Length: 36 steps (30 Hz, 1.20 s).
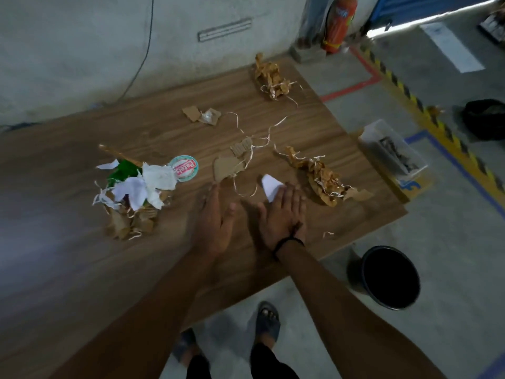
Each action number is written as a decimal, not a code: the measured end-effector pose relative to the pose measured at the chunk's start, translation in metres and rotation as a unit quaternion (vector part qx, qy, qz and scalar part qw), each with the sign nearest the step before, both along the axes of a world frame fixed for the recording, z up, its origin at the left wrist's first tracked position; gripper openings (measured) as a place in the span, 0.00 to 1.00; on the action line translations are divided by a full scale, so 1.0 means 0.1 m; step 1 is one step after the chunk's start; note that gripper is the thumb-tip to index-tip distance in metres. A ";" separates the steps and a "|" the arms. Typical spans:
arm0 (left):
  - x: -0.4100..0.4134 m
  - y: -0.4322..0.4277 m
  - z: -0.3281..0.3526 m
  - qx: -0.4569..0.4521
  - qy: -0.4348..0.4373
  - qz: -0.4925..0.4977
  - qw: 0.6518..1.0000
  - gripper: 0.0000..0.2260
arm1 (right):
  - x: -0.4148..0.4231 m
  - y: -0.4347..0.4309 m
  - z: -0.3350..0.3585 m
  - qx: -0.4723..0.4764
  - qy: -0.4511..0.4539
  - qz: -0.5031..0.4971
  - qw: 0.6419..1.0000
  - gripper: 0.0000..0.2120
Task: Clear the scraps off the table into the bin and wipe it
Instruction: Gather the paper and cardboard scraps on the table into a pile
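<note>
The fingers [211, 196] of the left hand [216, 217] lie straight and close together, flat on the wood-grain worktop [68, 187], with nothing in them. Those of the right hand [281, 212] are straight too, a little spread. Their tips rest on a small white paper scrap [268, 184], pressing it to the board rather than gripping it. A thin dark band [289, 240] circles that wrist.

Just ahead of the left fingertips lies a torn flat piece of brown cardboard [225, 168]. Thin pale paper strands [246, 191] loop between the two sets of fingers and trail away from them. Close by, on the outer side of the right fingers, is a long crumpled heap of brown paper [319, 179] tangled with pale strips. On the outer side of the left fingers, somewhat further off, sits a round label with a pink band [183, 168]. Beyond it is a heap of white, green and brown scraps [134, 192]. Well ahead of the fingers are small cardboard bits around a clear wrapper [203, 116]. At the far edge is another crumpled brown bundle [269, 76].

Off the worktop, back behind the right fingers and out past the wrist, a round black bin [389, 277] stands mouth up on the concrete floor. A clear plastic box [393, 151] sits on the floor beyond the right-side heap, and a red fire extinguisher [338, 23] stands by the far wall.
</note>
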<state>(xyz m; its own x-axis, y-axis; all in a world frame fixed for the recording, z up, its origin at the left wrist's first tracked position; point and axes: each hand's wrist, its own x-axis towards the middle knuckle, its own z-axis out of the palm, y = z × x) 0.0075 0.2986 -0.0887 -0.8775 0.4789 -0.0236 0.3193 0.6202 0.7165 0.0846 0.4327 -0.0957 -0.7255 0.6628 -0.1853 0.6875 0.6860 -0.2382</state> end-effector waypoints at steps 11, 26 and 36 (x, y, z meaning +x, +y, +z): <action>-0.29 0.17 0.25 0.065 0.062 0.002 0.996 0.28 | 0.48 0.66 0.40 0.047 0.259 -0.046 0.964 0.34; 0.02 0.65 0.08 -0.052 0.067 -0.086 0.993 0.29 | 0.02 0.10 0.20 -0.070 0.098 -0.011 0.993 0.39; -0.56 0.39 0.01 -0.063 0.064 -0.001 0.996 0.28 | 1.08 1.71 0.18 0.029 0.020 -0.203 0.979 0.40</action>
<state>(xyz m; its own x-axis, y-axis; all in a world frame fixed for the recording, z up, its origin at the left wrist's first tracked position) -0.0481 0.3379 -0.0872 -0.8758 0.4818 0.0285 0.4052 0.7021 0.5855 0.1921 0.6037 -0.0777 -0.4060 0.9065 -0.1156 0.8971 0.3712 -0.2397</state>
